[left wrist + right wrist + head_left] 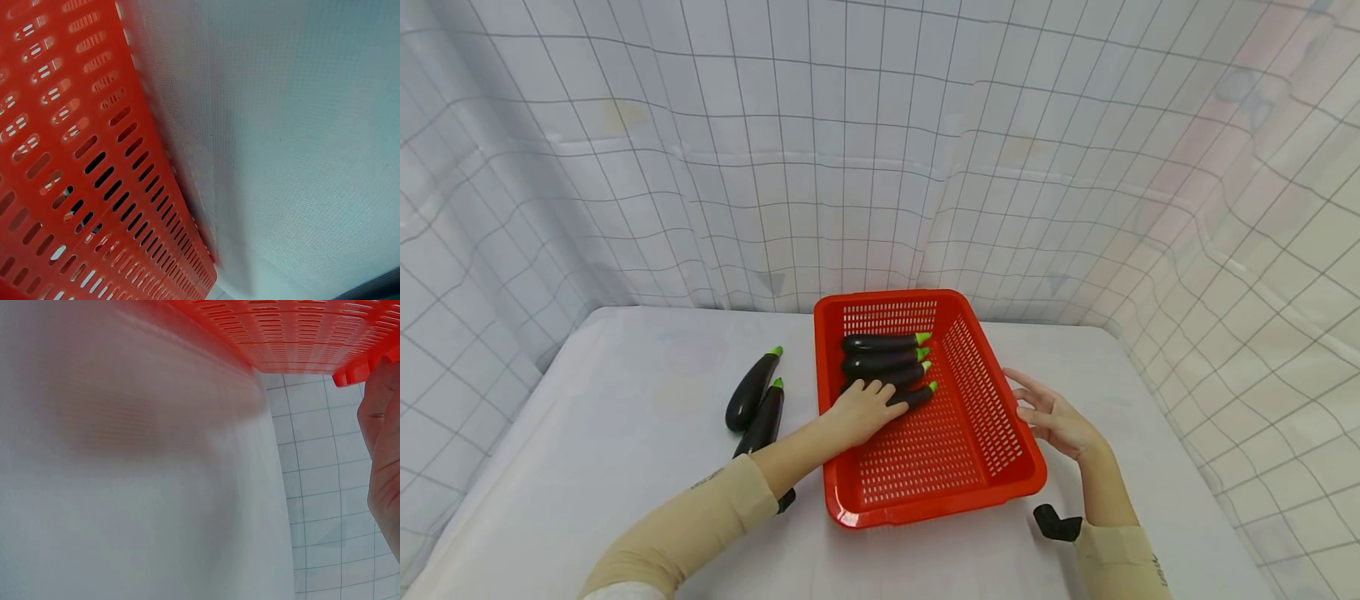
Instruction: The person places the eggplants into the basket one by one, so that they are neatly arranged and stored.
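In the head view, a red perforated plastic basket [925, 508] stands on the white table. My left hand [861, 411] reaches in over its left rim and grips the nearest eggplant [919, 396], partly covering it. Beyond it, more eggplants [880, 362] lie side by side, green stems pointing right. My right hand [1054, 418] touches the outside of the right rim, its fingers loosely bent. In the right wrist view, that hand [384, 444] shows at the right edge beside the basket [300, 337]. Only the slotted basket wall [94, 156] and white cloth show in the left wrist view.
Left of the basket, two dark eggplants [752, 392] lie on the table [625, 400], one partly behind my left forearm. Grid-patterned white curtains [880, 167] hang at the back and on both sides. A small black device [1057, 523] is at my right wrist.
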Motion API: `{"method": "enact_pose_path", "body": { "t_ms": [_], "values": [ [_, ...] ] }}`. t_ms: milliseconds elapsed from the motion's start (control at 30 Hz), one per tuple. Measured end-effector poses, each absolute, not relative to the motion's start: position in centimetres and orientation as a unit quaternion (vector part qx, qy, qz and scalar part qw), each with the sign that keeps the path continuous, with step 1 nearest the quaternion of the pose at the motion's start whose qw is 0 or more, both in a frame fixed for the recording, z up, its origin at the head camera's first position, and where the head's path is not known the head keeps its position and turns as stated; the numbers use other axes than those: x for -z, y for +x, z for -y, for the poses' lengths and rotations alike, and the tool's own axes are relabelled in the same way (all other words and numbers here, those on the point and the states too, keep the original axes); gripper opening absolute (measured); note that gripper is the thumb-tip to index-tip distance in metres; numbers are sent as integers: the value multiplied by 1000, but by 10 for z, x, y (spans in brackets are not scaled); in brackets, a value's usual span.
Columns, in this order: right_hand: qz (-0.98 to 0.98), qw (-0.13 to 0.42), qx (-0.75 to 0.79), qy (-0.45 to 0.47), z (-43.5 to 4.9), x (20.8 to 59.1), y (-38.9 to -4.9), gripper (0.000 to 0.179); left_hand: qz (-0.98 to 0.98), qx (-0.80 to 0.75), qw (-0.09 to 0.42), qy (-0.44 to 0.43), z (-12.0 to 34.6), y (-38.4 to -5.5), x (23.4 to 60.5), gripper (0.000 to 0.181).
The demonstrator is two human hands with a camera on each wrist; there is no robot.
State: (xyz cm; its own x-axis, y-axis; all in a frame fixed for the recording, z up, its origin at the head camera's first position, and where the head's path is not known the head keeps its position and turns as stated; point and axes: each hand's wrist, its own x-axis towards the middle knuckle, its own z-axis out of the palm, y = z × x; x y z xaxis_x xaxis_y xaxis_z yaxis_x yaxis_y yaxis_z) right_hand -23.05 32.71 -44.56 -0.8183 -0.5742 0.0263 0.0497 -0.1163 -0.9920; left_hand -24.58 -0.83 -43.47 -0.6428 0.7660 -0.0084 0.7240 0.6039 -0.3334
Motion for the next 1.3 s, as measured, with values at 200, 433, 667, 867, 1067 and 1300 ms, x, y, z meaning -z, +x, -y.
{"method": "enact_pose_path", "body": {
  "t_ms": [200,433,667,867,1067,1300],
  "values": [
    [-628,217,718,-210,-329,446,-231,58,890,-186,56,-412,7,-245,436,67],
    [-617,223,726,-205,-329,445,-230,59,890,-205,45,-405,6,-243,433,75],
    [-618,223,728,-198,-328,444,-229,59,893,-202,35,-400,6,-244,434,73],
    [-616,223,729,-199,-328,445,-229,59,899,-170,33,-403,7,-245,435,67],
    [-619,223,727,-195,-327,445,-229,59,897,-100,73,-424,8,-248,430,62],
    [-624,223,723,-193,-328,445,-230,59,902,-26,135,-410,19,-252,414,59]
  ]
}}
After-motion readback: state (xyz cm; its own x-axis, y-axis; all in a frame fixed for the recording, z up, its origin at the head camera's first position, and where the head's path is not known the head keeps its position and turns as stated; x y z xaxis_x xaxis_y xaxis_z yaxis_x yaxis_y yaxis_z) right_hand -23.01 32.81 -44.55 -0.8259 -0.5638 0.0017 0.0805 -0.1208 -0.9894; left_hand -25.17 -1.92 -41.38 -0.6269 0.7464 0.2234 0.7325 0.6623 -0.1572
